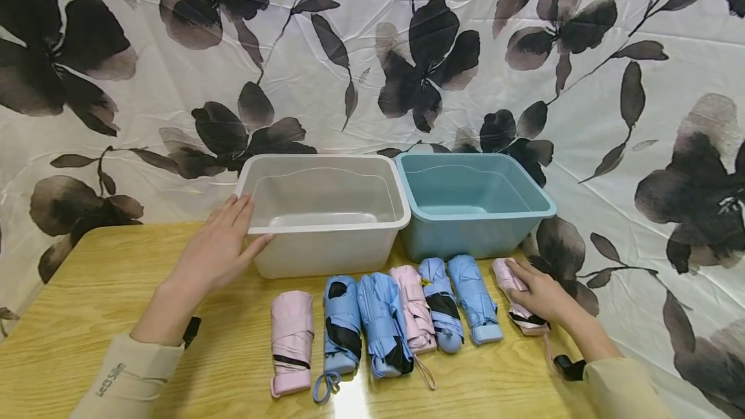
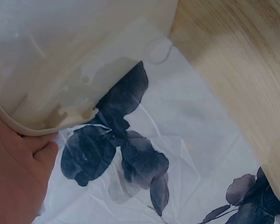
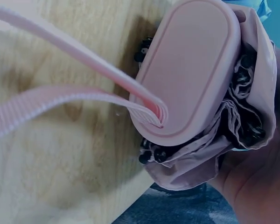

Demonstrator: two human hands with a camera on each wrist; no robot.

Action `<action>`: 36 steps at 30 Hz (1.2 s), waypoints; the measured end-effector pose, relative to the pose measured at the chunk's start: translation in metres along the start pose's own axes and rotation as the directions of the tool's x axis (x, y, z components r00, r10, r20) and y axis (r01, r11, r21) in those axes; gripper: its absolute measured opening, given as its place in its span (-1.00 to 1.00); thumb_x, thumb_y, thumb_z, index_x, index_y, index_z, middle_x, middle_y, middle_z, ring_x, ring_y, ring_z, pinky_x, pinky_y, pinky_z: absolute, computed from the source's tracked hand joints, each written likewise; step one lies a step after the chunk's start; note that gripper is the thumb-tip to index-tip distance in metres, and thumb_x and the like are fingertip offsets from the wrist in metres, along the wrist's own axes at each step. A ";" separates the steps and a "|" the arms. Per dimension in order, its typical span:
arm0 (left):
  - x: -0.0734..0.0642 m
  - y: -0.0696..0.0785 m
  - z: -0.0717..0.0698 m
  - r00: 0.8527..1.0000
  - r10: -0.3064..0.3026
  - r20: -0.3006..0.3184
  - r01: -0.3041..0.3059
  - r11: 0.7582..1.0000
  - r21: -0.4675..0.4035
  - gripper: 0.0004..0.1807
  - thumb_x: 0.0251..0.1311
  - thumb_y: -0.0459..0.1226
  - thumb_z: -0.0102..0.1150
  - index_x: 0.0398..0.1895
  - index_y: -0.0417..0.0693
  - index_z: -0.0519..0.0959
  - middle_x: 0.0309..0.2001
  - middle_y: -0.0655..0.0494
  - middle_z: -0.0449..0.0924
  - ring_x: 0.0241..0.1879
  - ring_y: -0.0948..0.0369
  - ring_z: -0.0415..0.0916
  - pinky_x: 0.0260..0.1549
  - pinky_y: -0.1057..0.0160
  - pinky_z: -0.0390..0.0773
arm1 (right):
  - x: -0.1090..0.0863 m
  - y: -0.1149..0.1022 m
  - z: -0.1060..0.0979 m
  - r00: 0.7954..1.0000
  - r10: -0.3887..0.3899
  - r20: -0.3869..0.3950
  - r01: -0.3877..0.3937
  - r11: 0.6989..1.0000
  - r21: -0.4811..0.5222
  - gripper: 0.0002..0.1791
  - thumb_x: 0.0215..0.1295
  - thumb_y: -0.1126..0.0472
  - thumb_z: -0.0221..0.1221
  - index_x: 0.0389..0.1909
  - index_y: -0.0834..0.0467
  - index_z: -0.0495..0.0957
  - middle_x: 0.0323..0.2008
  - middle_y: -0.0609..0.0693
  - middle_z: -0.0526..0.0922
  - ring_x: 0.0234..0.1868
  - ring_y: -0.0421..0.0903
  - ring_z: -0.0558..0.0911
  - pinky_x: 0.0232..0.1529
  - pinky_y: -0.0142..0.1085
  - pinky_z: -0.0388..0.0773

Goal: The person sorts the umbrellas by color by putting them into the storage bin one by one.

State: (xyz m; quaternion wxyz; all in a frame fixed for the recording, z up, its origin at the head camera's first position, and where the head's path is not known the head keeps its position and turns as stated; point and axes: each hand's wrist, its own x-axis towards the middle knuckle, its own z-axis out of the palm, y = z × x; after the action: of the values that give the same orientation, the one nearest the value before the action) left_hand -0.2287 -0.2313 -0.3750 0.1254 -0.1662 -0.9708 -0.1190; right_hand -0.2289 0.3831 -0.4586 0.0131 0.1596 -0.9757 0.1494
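Note:
My left hand (image 1: 218, 247) rests on the left rim of a whitish plastic bin (image 1: 326, 251), its fingers straight along the edge; the left wrist view shows this hand (image 2: 18, 168) against the rim. At the right end of a row of folded umbrellas, my right hand (image 1: 541, 293) holds a pink umbrella (image 1: 526, 315) around its side. The right wrist view shows that umbrella's flat handle end (image 3: 189, 70) and pink strap (image 3: 74, 46). From left to right lie another pink umbrella (image 1: 291, 341), two blue ones, a pink one (image 1: 414, 306) and two more blue ones.
A teal bin (image 1: 477, 235) stands right of the whitish one. Both sit at the back of the wooden table (image 1: 233, 354), in front of a floral cloth (image 1: 349, 50). A blue strap loop (image 1: 326, 388) lies near the front.

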 end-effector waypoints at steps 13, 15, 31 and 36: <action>-0.002 0.001 0.002 1.000 0.007 -0.016 -0.007 1.000 0.002 -0.08 0.57 0.15 -0.08 0.56 -0.51 0.09 0.56 -0.47 0.05 0.58 -0.33 -0.07 0.55 -0.25 -0.01 | -0.012 -0.008 0.000 0.990 -0.036 -0.138 0.049 0.994 0.093 -0.26 0.34 0.25 0.27 0.51 0.34 0.32 0.46 0.44 0.31 0.39 0.52 0.36 0.25 0.43 0.39; -0.003 0.001 0.002 1.000 0.008 -0.020 -0.008 1.000 0.003 -0.08 0.57 0.14 -0.07 0.56 -0.51 0.09 0.56 -0.47 0.06 0.58 -0.33 -0.07 0.55 -0.25 -0.01 | -0.014 -0.013 -0.002 0.980 -0.057 -0.190 0.077 0.992 0.102 -0.26 0.32 0.27 0.29 0.51 0.32 0.33 0.46 0.42 0.32 0.38 0.51 0.37 0.23 0.42 0.41; -0.002 -0.001 0.001 1.000 0.008 -0.020 -0.008 1.000 0.006 -0.07 0.57 0.16 -0.08 0.57 -0.50 0.06 0.57 -0.45 0.04 0.59 -0.31 -0.08 0.56 -0.24 -0.02 | 0.000 -0.072 -0.066 0.851 -0.118 -0.512 0.314 0.895 0.317 -0.17 0.24 0.57 0.30 0.55 0.18 0.33 0.51 0.28 0.33 0.32 -0.55 0.35 0.13 -0.75 0.36; -0.001 -0.001 0.001 1.000 0.006 -0.011 -0.006 1.000 0.003 -0.06 0.57 0.17 -0.09 0.58 -0.49 0.06 0.57 -0.45 0.03 0.59 -0.31 -0.09 0.56 -0.23 -0.02 | 0.025 -0.088 -0.098 0.843 -0.025 -0.537 0.284 0.869 0.406 -0.20 0.36 0.49 0.26 0.58 0.09 0.28 0.53 0.24 0.29 0.11 -0.47 0.50 -0.06 -0.72 0.50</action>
State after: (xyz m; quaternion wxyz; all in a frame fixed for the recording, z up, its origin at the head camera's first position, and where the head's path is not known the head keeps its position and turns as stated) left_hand -0.2286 -0.2321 -0.3762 0.1315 -0.1682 -0.9698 -0.1181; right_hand -0.2274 0.3245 -0.3381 0.2468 0.1926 -0.8534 0.4167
